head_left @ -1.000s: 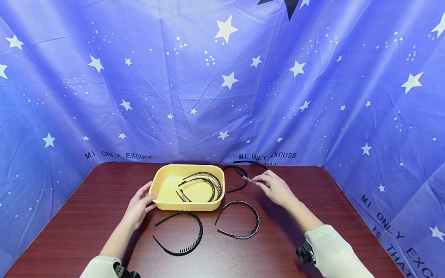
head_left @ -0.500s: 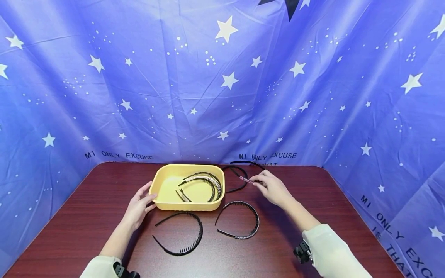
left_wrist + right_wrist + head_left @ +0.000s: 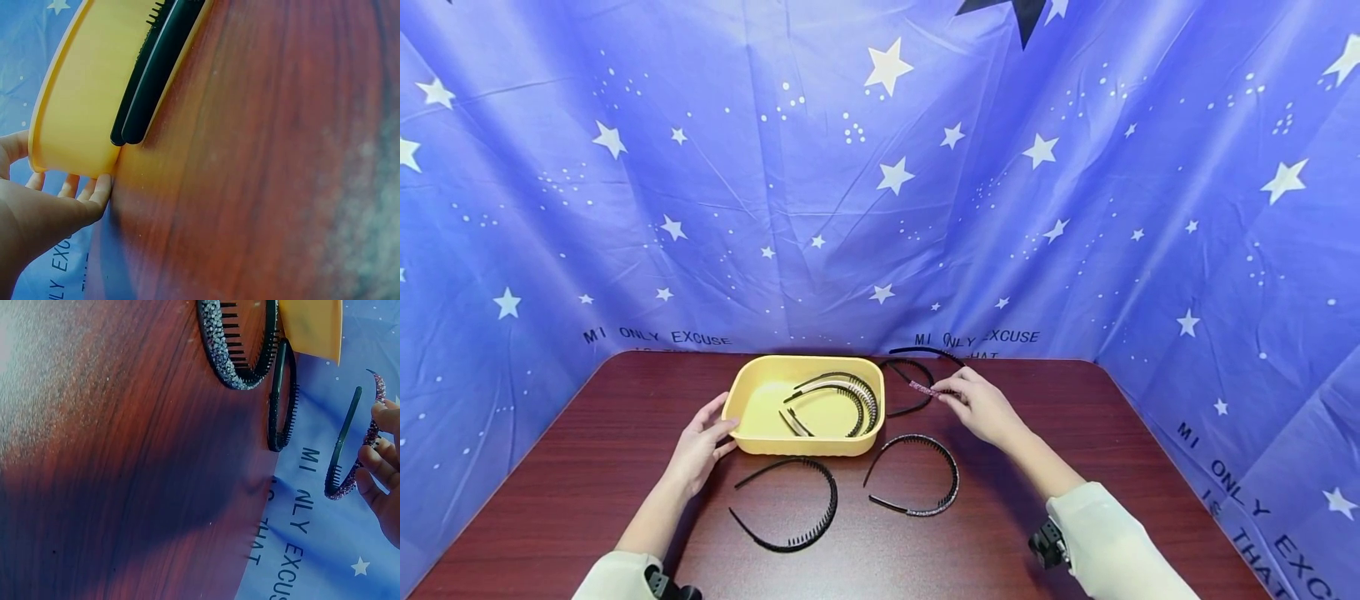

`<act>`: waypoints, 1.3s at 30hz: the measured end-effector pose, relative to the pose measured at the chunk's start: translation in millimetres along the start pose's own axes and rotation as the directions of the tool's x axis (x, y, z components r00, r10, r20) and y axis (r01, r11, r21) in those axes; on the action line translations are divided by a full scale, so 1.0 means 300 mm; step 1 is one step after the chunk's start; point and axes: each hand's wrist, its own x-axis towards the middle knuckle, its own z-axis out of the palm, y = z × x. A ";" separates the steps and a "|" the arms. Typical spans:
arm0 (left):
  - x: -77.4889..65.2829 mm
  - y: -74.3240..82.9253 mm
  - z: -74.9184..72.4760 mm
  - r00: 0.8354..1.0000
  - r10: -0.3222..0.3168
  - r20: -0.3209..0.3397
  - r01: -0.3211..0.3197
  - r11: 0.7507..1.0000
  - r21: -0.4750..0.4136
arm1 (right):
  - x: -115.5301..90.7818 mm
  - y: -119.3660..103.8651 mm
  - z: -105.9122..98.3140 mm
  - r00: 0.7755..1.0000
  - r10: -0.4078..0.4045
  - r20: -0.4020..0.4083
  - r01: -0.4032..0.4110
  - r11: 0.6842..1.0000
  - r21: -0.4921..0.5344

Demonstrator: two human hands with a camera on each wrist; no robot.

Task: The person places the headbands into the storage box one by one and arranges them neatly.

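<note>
My left hand (image 3: pixel 698 446) holds the left end of a yellow plastic tub (image 3: pixel 805 447), thumb over the rim and fingers against the outer wall. Several toothed headbands (image 3: pixel 868 400) lie inside, toward the tub's right. My right hand (image 3: pixel 985 408) pinches a headband (image 3: pixel 347 481) covered in pinkish glitter, raised above the table to the right of the tub. Its open ends point left. In the head view it overlaps a black headband (image 3: pixel 931 375) lying behind it beside the tub.
Nearer on the dark red wood table (image 3: pixel 1000 533) lie a black toothed headband (image 3: pixel 833 500) and a silver glitter headband (image 3: pixel 957 475). A blue star-printed cloth (image 3: pixel 820 167) hangs along the table's back and sides.
My right hand has moved a little to the left with the pinkish headband, toward the tub. My left hand, the tub and the headbands on the table have stayed in place.
</note>
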 end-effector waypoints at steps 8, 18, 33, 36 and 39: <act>0.002 -0.002 0.000 1.000 -0.007 -0.003 0.007 1.000 -0.007 | 0.005 -0.011 0.010 1.000 -0.005 0.013 0.005 1.000 0.004; 0.007 -0.009 -0.004 1.000 -0.004 -0.006 0.004 1.000 0.000 | 0.015 -0.035 0.028 0.999 -0.040 0.013 0.039 0.999 0.015; 0.002 -0.001 0.003 1.000 0.009 -0.003 -0.009 1.000 -0.028 | 0.028 -0.067 0.038 0.999 -0.025 0.020 0.025 0.999 0.020; 0.003 -0.003 0.002 1.000 0.008 -0.003 -0.009 1.000 -0.027 | 0.030 -0.072 0.041 0.999 -0.034 0.015 0.034 0.999 0.016; 0.005 -0.005 -0.001 1.000 0.008 -0.003 -0.008 1.000 -0.022 | 0.032 -0.074 0.045 0.999 -0.051 0.008 0.051 0.999 0.011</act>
